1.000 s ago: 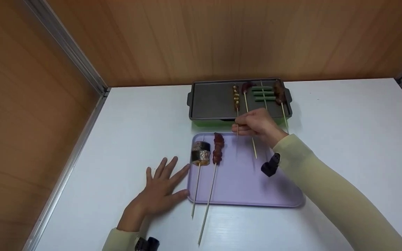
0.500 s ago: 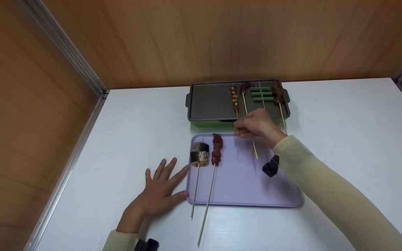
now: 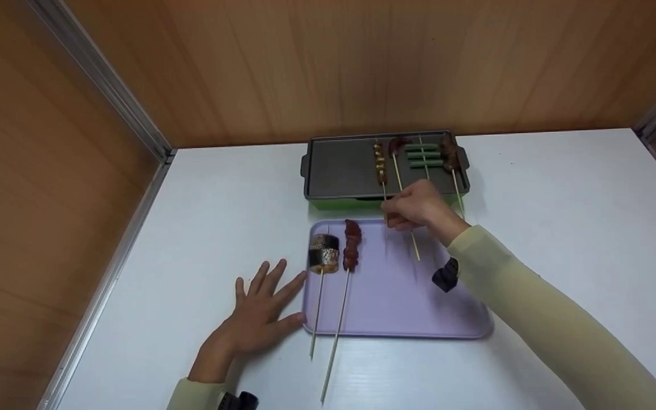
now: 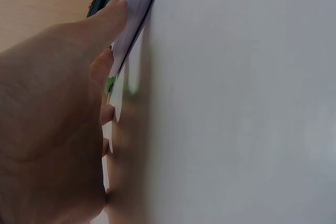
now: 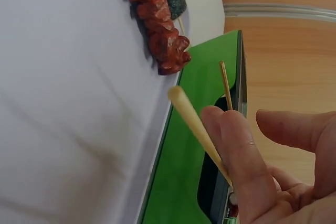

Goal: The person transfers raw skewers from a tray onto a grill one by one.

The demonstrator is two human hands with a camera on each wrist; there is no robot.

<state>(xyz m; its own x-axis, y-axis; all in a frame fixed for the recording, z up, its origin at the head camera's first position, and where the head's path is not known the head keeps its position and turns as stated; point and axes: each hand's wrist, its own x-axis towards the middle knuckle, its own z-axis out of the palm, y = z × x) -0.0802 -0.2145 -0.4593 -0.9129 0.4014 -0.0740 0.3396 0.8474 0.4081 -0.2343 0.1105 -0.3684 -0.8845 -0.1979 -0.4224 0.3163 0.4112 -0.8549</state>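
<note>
My right hand (image 3: 413, 206) is at the stick of a yellow-and-brown food skewer (image 3: 380, 162), which lies on the dark griddle (image 3: 336, 168). In the right wrist view its thumb (image 5: 294, 127) stands apart from the fingers (image 5: 244, 150), and the thin stick (image 5: 226, 82) passes behind the fingertips. Beside it lie a dark red skewer (image 3: 398, 145), a skewer of green pods (image 3: 425, 155) and a brown meat skewer (image 3: 449, 154). My left hand (image 3: 257, 316) rests spread on the white table, thumb against the lilac tray (image 3: 408, 302).
On the tray's left side lie a seaweed-roll skewer (image 3: 324, 253) and a red meat skewer (image 3: 351, 245), their sticks overhanging the front rim. The griddle sits on a green base (image 3: 339, 204) near the wooden back wall (image 3: 362, 68). A second wooden wall (image 3: 43, 216) borders the left.
My right fingers have drawn in slightly around the yellow-and-brown skewer's stick. The view has shifted a little; the left hand stays put by the tray.
</note>
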